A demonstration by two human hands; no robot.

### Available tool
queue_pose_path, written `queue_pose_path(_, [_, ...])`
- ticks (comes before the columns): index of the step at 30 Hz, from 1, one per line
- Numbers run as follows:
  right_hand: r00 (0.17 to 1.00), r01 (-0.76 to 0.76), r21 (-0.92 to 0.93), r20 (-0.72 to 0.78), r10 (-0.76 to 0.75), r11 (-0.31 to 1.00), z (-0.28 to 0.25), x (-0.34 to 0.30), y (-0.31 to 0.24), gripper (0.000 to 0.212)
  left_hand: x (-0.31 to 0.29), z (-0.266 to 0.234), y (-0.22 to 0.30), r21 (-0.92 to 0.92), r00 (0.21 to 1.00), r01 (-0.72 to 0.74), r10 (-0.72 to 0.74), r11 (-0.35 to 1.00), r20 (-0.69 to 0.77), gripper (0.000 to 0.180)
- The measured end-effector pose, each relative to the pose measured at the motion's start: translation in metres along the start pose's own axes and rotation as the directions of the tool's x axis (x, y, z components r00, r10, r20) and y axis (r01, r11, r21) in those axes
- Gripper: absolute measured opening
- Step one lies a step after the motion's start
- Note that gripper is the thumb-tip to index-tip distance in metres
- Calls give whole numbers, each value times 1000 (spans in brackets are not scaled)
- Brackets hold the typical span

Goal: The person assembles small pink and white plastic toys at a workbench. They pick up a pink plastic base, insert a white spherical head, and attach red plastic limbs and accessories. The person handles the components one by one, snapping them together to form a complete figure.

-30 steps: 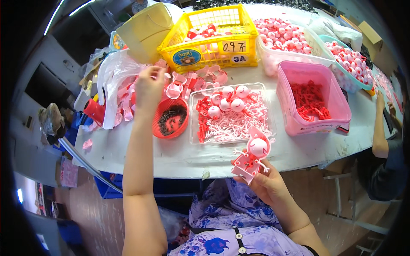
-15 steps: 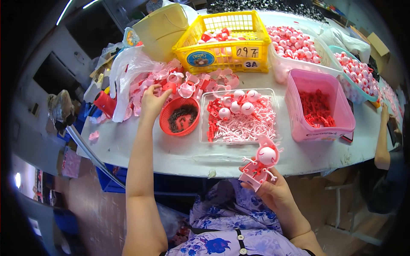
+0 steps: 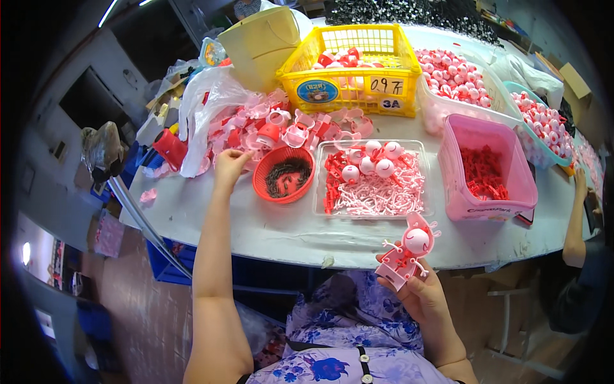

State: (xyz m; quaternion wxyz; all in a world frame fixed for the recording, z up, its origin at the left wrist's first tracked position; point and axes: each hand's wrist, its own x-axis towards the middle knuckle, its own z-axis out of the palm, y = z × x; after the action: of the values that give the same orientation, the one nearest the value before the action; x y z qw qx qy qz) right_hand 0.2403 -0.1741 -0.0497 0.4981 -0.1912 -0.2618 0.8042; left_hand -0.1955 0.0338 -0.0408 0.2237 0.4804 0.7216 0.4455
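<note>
My right hand (image 3: 422, 291) holds up a pink toy figure (image 3: 409, 256) at the table's front edge. The figure has a round pale head with a drawn face, a pink hood-like shell behind it, thin pale arms and a red inner part. My left hand (image 3: 230, 169) is over the table, just left of a red basket (image 3: 262, 187) of small dark pieces, in front of a heap of pink and red plastic shells (image 3: 246, 131). Its fingertips are pressed together; whatever they hold, if anything, is too small to make out.
A clear tray (image 3: 372, 213) holds pale arms, red parts and several heads. Right of it stands a pink tub (image 3: 489, 205) of red parts. Behind are a yellow crate (image 3: 345, 96), a white bin (image 3: 441, 109) and a teal basin (image 3: 543, 157) of heads. Another person's arm (image 3: 575, 224) reaches in at right.
The left hand has drawn back from the shell heap, nearer to me, and its fingers have come together. My right hand still holds the figure. The whole view has shifted slightly.
</note>
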Motion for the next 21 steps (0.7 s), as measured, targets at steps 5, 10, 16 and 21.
queue_pose_path(5, [1000, 2, 18, -23, -2, 1000, -6, -1, 2, 73, -55, -6, 26, 408, 828, -377, 500, 831, -253, 19])
queue_pose_path(10, [1000, -2, 69, -22, 3, 998, -3, 2, 10, 71, -125, -19, 0, 686, 752, -454, 657, 569, -47, 23])
queue_pose_path(16, [998, -58, 13, 0, 58, 998, 9, 11, 16, 76, -146, -13, -11, 487, 806, -481, 586, 729, -81, 41])
queue_pose_path(21, [994, -84, 48, 68, 80, 995, 18, 16, 19, 72, -153, -14, -12, 451, 925, -296, 370, 842, -82, 44])
